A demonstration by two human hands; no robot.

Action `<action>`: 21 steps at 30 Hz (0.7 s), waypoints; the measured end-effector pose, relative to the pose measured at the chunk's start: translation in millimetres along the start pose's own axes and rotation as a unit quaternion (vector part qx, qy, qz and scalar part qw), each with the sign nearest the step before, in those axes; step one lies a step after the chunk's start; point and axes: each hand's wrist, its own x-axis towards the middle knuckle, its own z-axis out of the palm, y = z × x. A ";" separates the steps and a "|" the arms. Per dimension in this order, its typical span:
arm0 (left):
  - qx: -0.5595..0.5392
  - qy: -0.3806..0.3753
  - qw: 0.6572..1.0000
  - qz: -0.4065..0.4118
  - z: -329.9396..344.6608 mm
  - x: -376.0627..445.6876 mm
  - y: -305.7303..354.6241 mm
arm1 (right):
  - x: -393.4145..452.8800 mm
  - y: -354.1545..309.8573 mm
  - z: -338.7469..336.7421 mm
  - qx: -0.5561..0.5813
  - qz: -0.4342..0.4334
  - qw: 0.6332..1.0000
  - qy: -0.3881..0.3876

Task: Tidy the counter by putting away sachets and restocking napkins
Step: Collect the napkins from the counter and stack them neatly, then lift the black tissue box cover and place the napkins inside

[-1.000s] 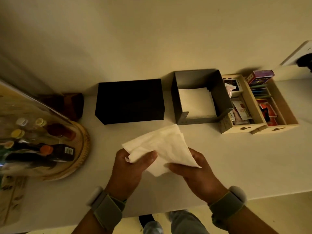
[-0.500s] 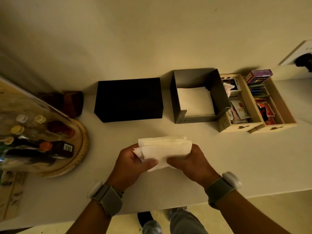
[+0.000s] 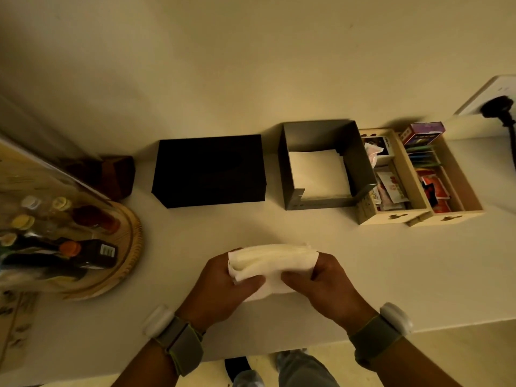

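Observation:
A folded stack of white napkins (image 3: 275, 261) is held over the front of the counter between my left hand (image 3: 223, 289) and my right hand (image 3: 326, 286), each gripping one end, thumbs on top. Behind them, near the wall, stands a grey open-top napkin holder (image 3: 360, 163) with white napkins lying flat inside. To its right are two wooden sachet organisers (image 3: 418, 216) filled with sachets and tea bags.
A closed black box (image 3: 209, 170) sits left of the holder. A round wooden tray (image 3: 131, 247) with bottles under a clear dome is at the far left, a brown object behind it. A wall socket with a black plug (image 3: 497, 107) is at the far right.
The loosely spread napkins have been gathered and squared into a compact folded stack between both hands. The hands stay in about the same place over the counter.

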 end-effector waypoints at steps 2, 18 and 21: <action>-0.036 -0.007 0.999 -0.040 8.9 1.1 1.8 | -7.8 -0.8 -10.7 0.028 0.015 0.999 0.015; 0.312 -0.033 0.949 -0.041 88.9 54.5 26.0 | -10.6 19.0 -103.2 -0.301 0.186 0.919 0.174; 0.316 -0.003 0.948 -0.029 76.5 51.4 27.0 | -11.6 6.0 -92.0 -0.355 0.098 0.907 0.205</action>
